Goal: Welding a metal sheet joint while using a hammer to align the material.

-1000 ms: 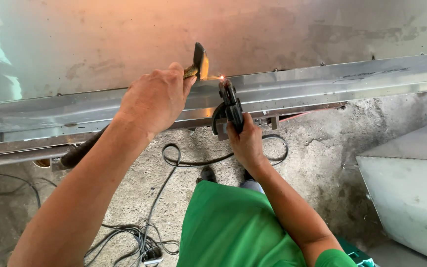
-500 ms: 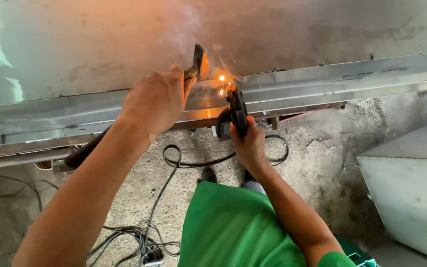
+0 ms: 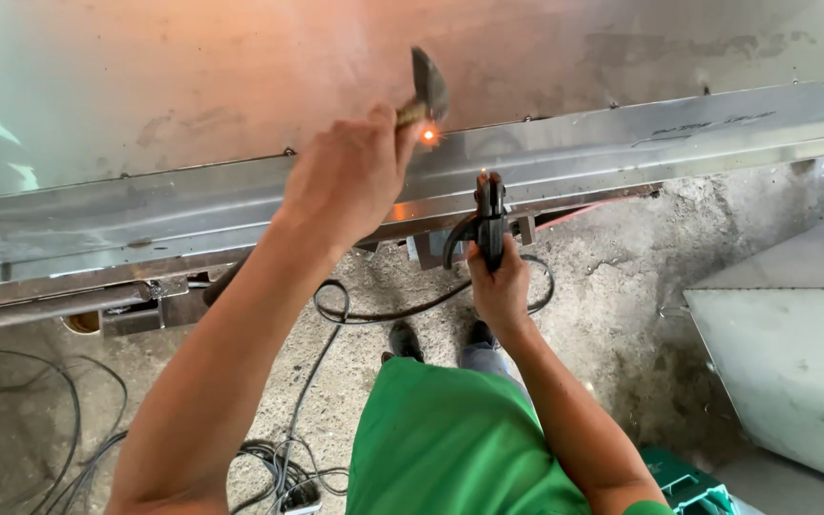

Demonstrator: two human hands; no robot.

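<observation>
My left hand (image 3: pixel 347 176) is raised over a long metal beam (image 3: pixel 622 143) and grips the handle of a chipping hammer (image 3: pixel 426 86), its dark head up above my fist. A small glowing orange spot (image 3: pixel 427 136) sits on the beam just under the hammer. My right hand (image 3: pixel 500 286) is lower, in front of the beam, closed around a black electrode holder (image 3: pixel 486 215) that points up at the beam's lower edge. A black cable (image 3: pixel 402 310) loops away from the holder over the floor.
A rough concrete floor (image 3: pixel 603 315) lies below, with my shoes and green shirt in view. Bundled cables (image 3: pixel 278 467) lie at lower left. A grey metal box (image 3: pixel 793 353) stands at the right. A plain wall rises behind the beam.
The welding sparks and smoke have stopped, leaving one glowing spot. My right hand has drawn the electrode holder down from the beam. My left hand has lifted the hammer higher.
</observation>
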